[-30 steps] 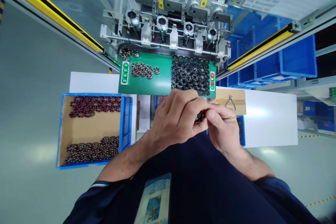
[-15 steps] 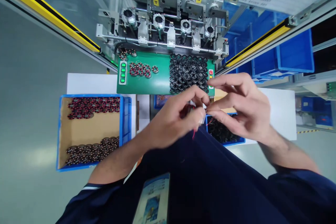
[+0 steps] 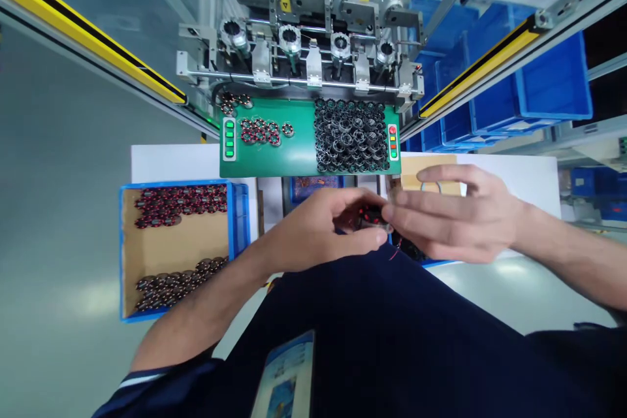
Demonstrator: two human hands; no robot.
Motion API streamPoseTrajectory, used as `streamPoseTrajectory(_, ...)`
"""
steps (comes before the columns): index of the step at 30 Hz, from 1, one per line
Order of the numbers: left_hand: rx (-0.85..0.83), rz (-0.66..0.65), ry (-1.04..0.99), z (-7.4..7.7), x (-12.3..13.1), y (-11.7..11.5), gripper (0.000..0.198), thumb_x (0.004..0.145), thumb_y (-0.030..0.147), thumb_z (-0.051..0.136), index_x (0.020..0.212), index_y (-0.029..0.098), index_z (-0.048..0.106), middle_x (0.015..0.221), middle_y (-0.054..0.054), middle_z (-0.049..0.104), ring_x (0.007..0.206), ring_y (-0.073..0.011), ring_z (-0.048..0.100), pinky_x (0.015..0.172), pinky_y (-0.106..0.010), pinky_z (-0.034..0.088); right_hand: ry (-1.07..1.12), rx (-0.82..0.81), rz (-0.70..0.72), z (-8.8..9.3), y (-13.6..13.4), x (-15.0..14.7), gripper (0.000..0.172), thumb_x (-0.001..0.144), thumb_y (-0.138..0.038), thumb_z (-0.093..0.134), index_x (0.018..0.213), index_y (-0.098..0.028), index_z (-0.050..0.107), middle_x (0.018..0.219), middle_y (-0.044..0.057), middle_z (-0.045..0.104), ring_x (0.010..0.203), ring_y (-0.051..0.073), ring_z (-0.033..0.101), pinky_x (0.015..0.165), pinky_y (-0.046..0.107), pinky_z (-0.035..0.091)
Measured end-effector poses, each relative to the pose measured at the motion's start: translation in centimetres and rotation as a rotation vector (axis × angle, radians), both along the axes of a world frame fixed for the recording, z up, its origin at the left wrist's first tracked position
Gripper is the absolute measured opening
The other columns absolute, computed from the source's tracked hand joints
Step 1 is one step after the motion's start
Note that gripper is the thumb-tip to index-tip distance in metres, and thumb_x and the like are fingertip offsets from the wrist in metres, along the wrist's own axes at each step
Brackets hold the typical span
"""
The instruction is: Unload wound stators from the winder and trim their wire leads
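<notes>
My left hand [image 3: 326,228] is closed round a motor stator [image 3: 371,215], a dark ring with red windings, held above my lap. Its thumb lies along the near side and the fingers curl over the far side. My right hand [image 3: 460,215] is at the stator's right side, its fingertips pressed together against the edge and partly smeared by motion; its index finger is raised, the thumb hidden. A thin red wire [image 3: 396,249] hangs below the right fingertips. Beyond the hands, several wound stators [image 3: 259,130] and a block of black stator cores [image 3: 350,137] lie on the green plate [image 3: 298,157].
A winding machine [image 3: 313,55] with several spindles stands behind the plate. At left a blue bin [image 3: 235,215] holds rows of stators. Dark parts fill a bin [image 3: 414,249] partly under my right hand. Yellow-black bars [image 3: 480,68] flank the station. A screen [image 3: 287,379] hangs at my chest.
My right hand has gone from pinching near the stator's right side to flatter, straighter fingers against it. The stator has turned so its red windings show more. The view has shifted slightly.
</notes>
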State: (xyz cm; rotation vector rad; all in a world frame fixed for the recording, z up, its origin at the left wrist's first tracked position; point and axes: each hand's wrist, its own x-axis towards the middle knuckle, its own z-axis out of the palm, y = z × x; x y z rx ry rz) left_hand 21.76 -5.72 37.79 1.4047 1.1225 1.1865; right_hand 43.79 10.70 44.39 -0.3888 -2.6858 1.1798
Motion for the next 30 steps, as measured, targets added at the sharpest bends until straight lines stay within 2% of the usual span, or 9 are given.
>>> streamPoseTrajectory(3, 0.049, 0.085, 0.107, 0.7, -0.7, -0.6, 0.033, 0.109, 0.023, 0.087, 0.14, 0.027, 0.078, 0.137, -0.004, 0.09, 0.12, -0.025, 0.09, 0.106, -0.037, 0.077, -0.012, -0.182, 0.036, 1.5, 1.9, 0.3, 0.025, 0.101, -0.056, 0.098, 0.112, -0.034, 0.092, 0.135, 0.004, 0.092, 0.132, 0.032, 0.085, 0.118, 0.05, 0.07)
streamPoseTrajectory(6, 0.373, 0.299, 0.378, 0.5, -0.4, -0.9, 0.033, 0.109, 0.013, 0.086, 0.136, 0.03, 0.078, 0.153, -0.003, 0.086, 0.134, -0.0233, 0.087, 0.118, -0.037, 0.074, -0.271, -0.613, -0.028, 1.6, 2.6, 0.2, 0.041, 0.109, -0.065, 0.088, 0.113, -0.025, 0.092, 0.115, 0.008, 0.093, 0.104, 0.024, 0.088, 0.091, 0.037, 0.073)
streamPoseTrajectory(10, 0.751, 0.329, 0.576, 0.5, -0.1, -0.3, 0.022, 0.113, 0.013, 0.081, 0.127, 0.031, 0.081, 0.149, 0.001, 0.087, 0.133, -0.0197, 0.087, 0.121, -0.032, 0.073, -0.511, -0.953, 0.037, 0.3, 1.9, -0.3, 0.054, 0.103, -0.073, 0.09, 0.105, -0.019, 0.089, 0.084, 0.002, 0.085, 0.065, 0.014, 0.077, 0.061, 0.026, 0.064)
streamPoseTrajectory(14, 0.566, 0.27, 0.612, 1.5, -0.4, 0.1, 0.023, 0.108, 0.022, 0.086, 0.126, 0.035, 0.083, 0.127, 0.005, 0.091, 0.115, -0.022, 0.091, 0.107, -0.034, 0.078, -0.384, -0.568, 0.058, 0.8, 0.6, -0.5, 0.044, 0.11, -0.064, 0.084, 0.095, -0.023, 0.085, 0.07, -0.004, 0.073, 0.055, 0.011, 0.06, 0.052, 0.026, 0.05)
streamPoseTrajectory(19, 0.134, 0.158, 0.32, 1.9, -0.1, -0.3, 0.026, 0.1, 0.022, 0.088, 0.124, 0.026, 0.081, 0.101, 0.003, 0.089, 0.082, -0.0154, 0.085, 0.079, -0.025, 0.071, -0.199, -0.125, 0.035, 3.6, 0.5, -0.1, 0.038, 0.107, -0.04, 0.091, 0.073, -0.029, 0.077, 0.067, -0.002, 0.066, 0.061, 0.014, 0.051, 0.055, 0.032, 0.044)
streamPoseTrajectory(23, 0.388, 0.321, 0.473, 0.9, 0.0, -0.8, 0.029, 0.107, 0.018, 0.086, 0.129, 0.034, 0.081, 0.135, 0.001, 0.09, 0.116, -0.022, 0.089, 0.115, -0.041, 0.074, -0.247, -0.489, -0.053, 3.0, 1.7, 0.2, 0.041, 0.089, -0.062, 0.108, 0.096, -0.026, 0.088, 0.097, 0.003, 0.087, 0.08, 0.018, 0.078, 0.062, 0.028, 0.062)
streamPoseTrajectory(26, 0.599, 0.293, 0.543, 0.4, -0.4, -0.6, 0.028, 0.11, 0.018, 0.082, 0.125, 0.041, 0.08, 0.138, 0.006, 0.088, 0.121, -0.0222, 0.089, 0.122, -0.047, 0.074, -0.45, -0.93, -0.007, 0.9, 1.5, 0.2, 0.055, 0.099, -0.076, 0.092, 0.099, -0.021, 0.089, 0.085, 0.003, 0.085, 0.065, 0.015, 0.075, 0.053, 0.025, 0.059)
streamPoseTrajectory(28, 0.633, 0.212, 0.532, 0.4, -0.6, -0.2, 0.026, 0.11, 0.022, 0.084, 0.124, 0.043, 0.081, 0.131, 0.007, 0.088, 0.119, -0.022, 0.09, 0.117, -0.045, 0.076, -0.497, -0.976, 0.014, -0.4, 0.8, 0.2, 0.059, 0.104, -0.078, 0.086, 0.094, -0.02, 0.087, 0.071, -0.001, 0.077, 0.05, 0.011, 0.063, 0.045, 0.024, 0.051)
streamPoseTrajectory(30, 0.596, 0.195, 0.527, 0.7, -0.7, 0.0, 0.023, 0.107, 0.026, 0.087, 0.124, 0.04, 0.081, 0.121, 0.005, 0.088, 0.11, -0.0221, 0.09, 0.109, -0.042, 0.078, -0.395, -0.772, -0.023, -0.9, 0.0, 0.3, 0.055, 0.106, -0.074, 0.086, 0.088, -0.022, 0.083, 0.065, -0.004, 0.07, 0.046, 0.009, 0.054, 0.043, 0.025, 0.046)
